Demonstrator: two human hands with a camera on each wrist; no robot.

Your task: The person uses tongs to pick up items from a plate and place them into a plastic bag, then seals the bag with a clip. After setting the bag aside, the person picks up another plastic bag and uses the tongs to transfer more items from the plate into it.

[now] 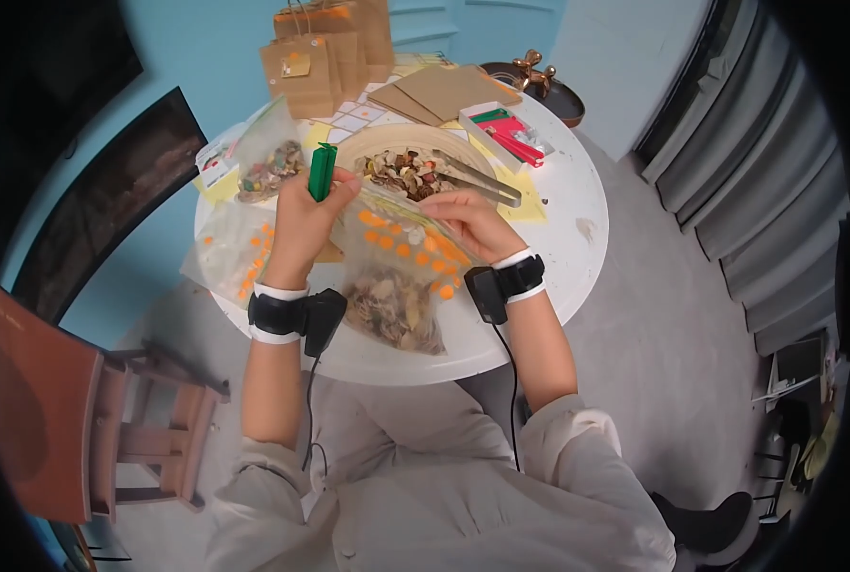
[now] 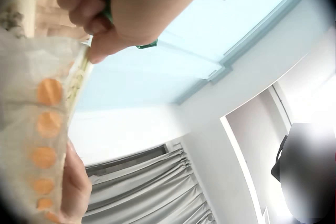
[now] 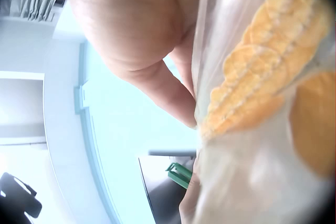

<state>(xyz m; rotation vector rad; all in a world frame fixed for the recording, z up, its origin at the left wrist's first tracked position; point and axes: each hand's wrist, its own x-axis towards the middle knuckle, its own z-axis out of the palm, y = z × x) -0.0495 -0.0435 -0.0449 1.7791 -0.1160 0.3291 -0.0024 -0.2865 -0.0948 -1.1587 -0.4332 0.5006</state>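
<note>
A clear plastic bag (image 1: 393, 300) with orange dots hangs upright at the table's near edge, dried flakes filling its lower part. My left hand (image 1: 307, 212) grips a green bag clip (image 1: 323, 172) that stands up from the fist. Its thumb and forefinger pinch the bag's top left corner. At the other end of the top edge, my right hand (image 1: 472, 223) pinches the bag between thumb and fingers. The left wrist view shows the bag's edge (image 2: 79, 85) stretched between both hands. Behind the bag, a wide bowl (image 1: 482, 145) holds more dried flakes, with metal tongs (image 1: 482, 181) across its rim.
A filled plastic bag (image 1: 270, 164) and a flat dotted bag (image 1: 225, 250) lie at the left of the round white table (image 1: 563, 250). Paper bags (image 1: 301, 81) and brown boards (image 1: 444, 93) are at the back. A white tray (image 1: 472, 116) of red and green clips sits back right.
</note>
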